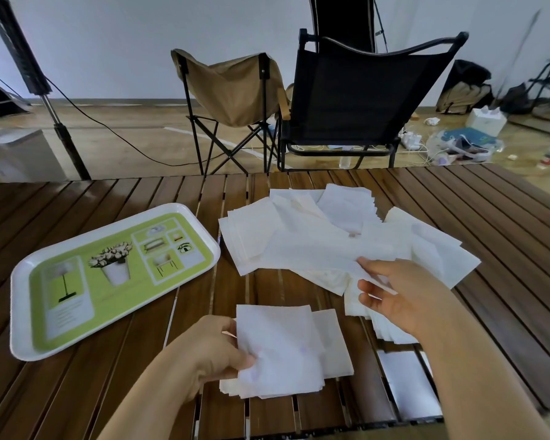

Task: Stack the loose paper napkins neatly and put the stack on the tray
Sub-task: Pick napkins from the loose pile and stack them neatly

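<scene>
Both hands pinching napkins, left (216, 347) the stack (283, 350), right (394, 293) one from loose pile (315, 236), tray (23, 312) beside

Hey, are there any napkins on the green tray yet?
No, the green tray holds no napkins; they lie on the table or in the hands.

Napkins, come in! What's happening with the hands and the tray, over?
Left hand grips small stack. Right hand pinches a napkin from loose pile. Tray bare, stack not on it. Nothing blocking.
</scene>
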